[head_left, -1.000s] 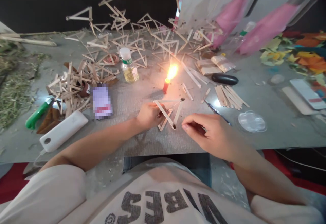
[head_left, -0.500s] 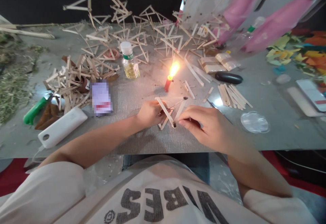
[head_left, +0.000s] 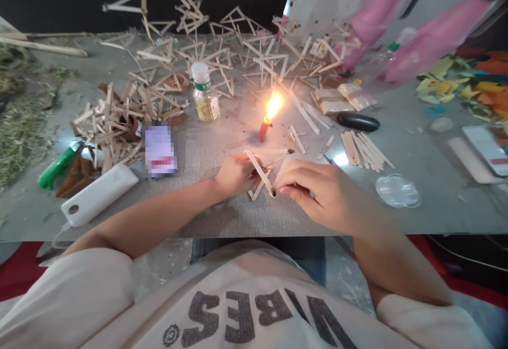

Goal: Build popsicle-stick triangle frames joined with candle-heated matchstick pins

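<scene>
A small frame of flat wooden sticks [head_left: 260, 170], with dark blobs at its joints, is between my two hands. My left hand [head_left: 235, 176] is closed around its left side; the fingertips are partly hidden behind the sticks. With thumb and forefinger pinched, my right hand [head_left: 323, 193] grips the frame's right stick near the lower dark joint. Just beyond the hands, a short red candle [head_left: 263, 131] burns with a tall bright flame.
Behind the candle stands a bottle of yellow liquid [head_left: 207, 106], before many joined stick frames [head_left: 230, 68]. To the left are a heap of sticks [head_left: 115, 126], a phone [head_left: 160, 150] and a white power bank [head_left: 100, 195]. Loose sticks [head_left: 363, 150] and a clear round lid [head_left: 397, 190] lie right.
The view has shifted slightly, so the table items sit a little further right. Both hands keep nearly the same grip on the stick frame.
</scene>
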### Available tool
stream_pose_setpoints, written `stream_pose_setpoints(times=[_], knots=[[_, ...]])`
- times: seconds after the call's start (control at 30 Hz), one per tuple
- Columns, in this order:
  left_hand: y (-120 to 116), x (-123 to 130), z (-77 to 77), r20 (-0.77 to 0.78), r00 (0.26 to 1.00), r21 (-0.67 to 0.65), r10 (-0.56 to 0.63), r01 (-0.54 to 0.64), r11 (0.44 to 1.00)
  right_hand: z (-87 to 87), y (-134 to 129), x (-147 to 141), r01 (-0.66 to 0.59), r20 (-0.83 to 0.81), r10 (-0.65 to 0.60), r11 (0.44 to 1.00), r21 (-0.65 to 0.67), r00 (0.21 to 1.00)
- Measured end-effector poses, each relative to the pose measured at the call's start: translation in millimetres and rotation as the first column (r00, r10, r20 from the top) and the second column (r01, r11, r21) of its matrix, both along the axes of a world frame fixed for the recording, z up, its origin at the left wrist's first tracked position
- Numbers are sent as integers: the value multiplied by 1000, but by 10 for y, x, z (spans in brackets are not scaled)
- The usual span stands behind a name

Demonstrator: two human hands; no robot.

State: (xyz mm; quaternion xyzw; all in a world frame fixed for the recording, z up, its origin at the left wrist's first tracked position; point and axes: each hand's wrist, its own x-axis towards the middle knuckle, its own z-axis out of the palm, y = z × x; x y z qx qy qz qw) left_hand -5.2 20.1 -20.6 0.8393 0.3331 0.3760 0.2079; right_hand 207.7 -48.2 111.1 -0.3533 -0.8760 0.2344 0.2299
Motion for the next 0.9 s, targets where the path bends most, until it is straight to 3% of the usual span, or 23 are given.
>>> stream_pose_setpoints(times=[0.37, 0.9], knots=[[6, -15, 9, -23, 999, 124, 22, -19, 992, -28, -236, 87, 90, 32, -88, 994, -69, 996], [-4, -15, 24, -42, 998, 152, 43, -36, 988, -97, -87, 81, 179, -4, -179, 984, -21, 984]])
